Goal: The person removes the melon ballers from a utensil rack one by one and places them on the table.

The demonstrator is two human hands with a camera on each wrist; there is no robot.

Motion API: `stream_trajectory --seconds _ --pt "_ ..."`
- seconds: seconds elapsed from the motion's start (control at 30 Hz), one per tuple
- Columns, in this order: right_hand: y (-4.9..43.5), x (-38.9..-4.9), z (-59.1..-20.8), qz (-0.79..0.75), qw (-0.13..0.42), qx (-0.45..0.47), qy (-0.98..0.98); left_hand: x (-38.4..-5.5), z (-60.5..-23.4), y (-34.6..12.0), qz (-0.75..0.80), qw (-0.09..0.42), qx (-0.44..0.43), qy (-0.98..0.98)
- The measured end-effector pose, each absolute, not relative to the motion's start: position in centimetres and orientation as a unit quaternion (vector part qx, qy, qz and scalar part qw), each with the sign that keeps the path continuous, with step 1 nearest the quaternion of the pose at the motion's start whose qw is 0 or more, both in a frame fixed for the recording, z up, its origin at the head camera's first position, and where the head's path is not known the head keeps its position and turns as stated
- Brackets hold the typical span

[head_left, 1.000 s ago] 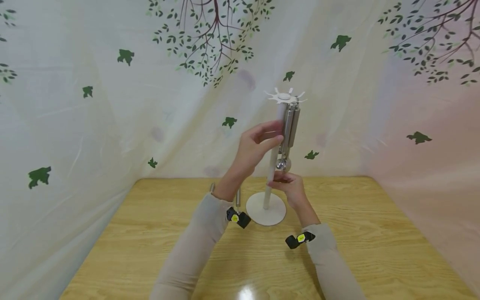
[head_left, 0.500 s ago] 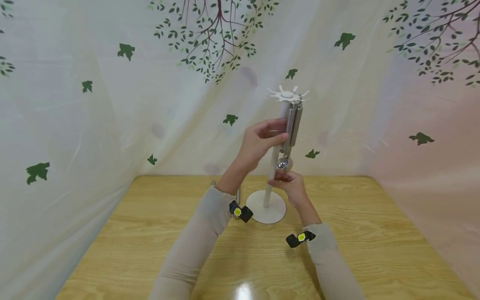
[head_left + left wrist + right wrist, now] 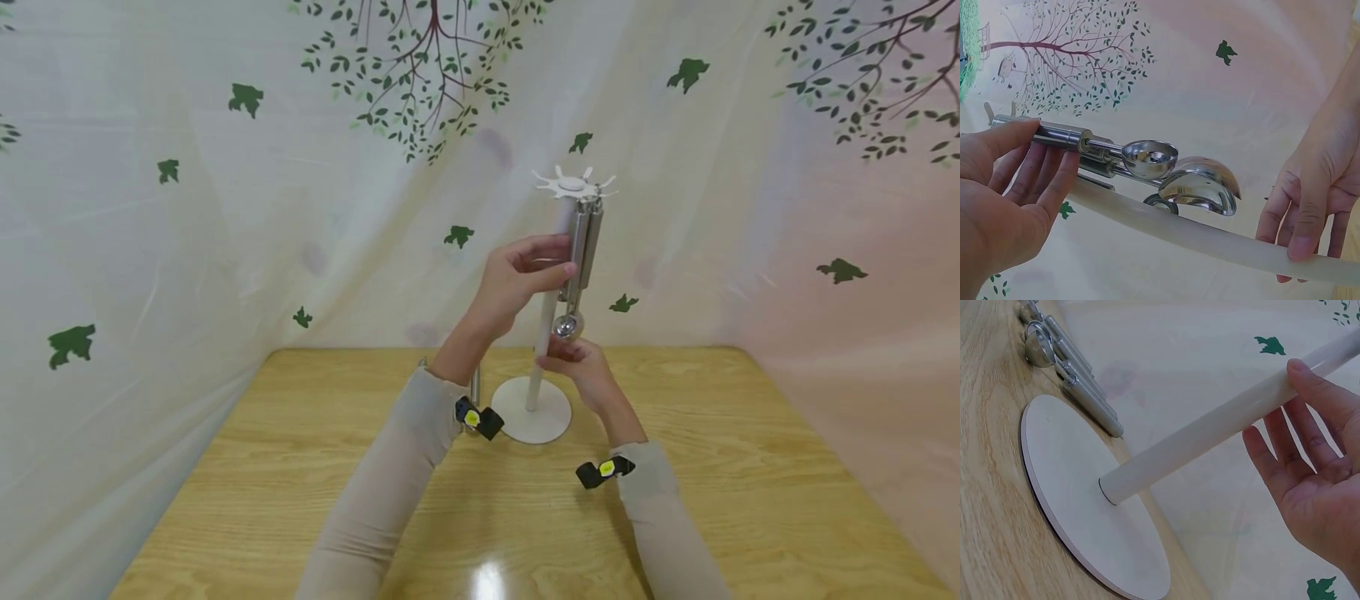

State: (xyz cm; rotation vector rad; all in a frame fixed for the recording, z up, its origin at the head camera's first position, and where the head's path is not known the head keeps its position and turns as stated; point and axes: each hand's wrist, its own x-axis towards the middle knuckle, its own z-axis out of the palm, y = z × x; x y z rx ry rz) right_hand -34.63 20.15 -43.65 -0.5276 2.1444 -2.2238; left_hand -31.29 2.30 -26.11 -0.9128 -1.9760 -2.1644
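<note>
A white utensil stand has a spoked hook ring (image 3: 573, 184) on top, a pole (image 3: 1210, 434) and a round base (image 3: 1066, 487). Several steel utensils with thick tubular handles hang from the ring's right side. My left hand (image 3: 508, 283) holds the handle of a small round-bowled scoop (image 3: 1150, 159), thumb on one side and fingers on the other. Beside that scoop hang larger bowls (image 3: 1197, 190), partly overlapping it in the left wrist view. Lower down, my right hand (image 3: 585, 371) grips the pole between thumb and fingers.
More steel utensils (image 3: 1088, 394) lie on the wooden table (image 3: 300, 467) left of the base, mostly hidden behind my left forearm in the head view. Behind the table hangs a pale curtain (image 3: 360, 275) printed with leaves and birds.
My left hand has shifted slightly right relative to the stand, and the small scoop's bowl has turned a little. My right hand stays on the pole.
</note>
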Motion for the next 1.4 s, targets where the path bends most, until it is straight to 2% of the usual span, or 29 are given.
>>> stream_trajectory --seconds 0.37,0.53,1.17,1.4 --pt "20.8 -35.1 -44.1 -0.727 0.092 -0.176 0.657 -31.4 -25.5 1.7 -0.713 -0.001 -0.299 -0.635" --pt "21.1 -35.3 -44.4 -0.722 0.116 -0.187 0.656 -31.3 -25.4 1.6 -0.714 -0.004 -0.298 -0.633" --pt "21.3 -34.9 -43.5 -0.711 0.132 -0.193 0.663 -31.3 -25.5 1.5 -0.727 0.000 -0.288 -0.623" --pt "21.2 -35.2 -43.9 -0.701 0.101 -0.195 0.678 -31.5 -25.5 1.5 -0.733 0.004 -0.283 -0.619"
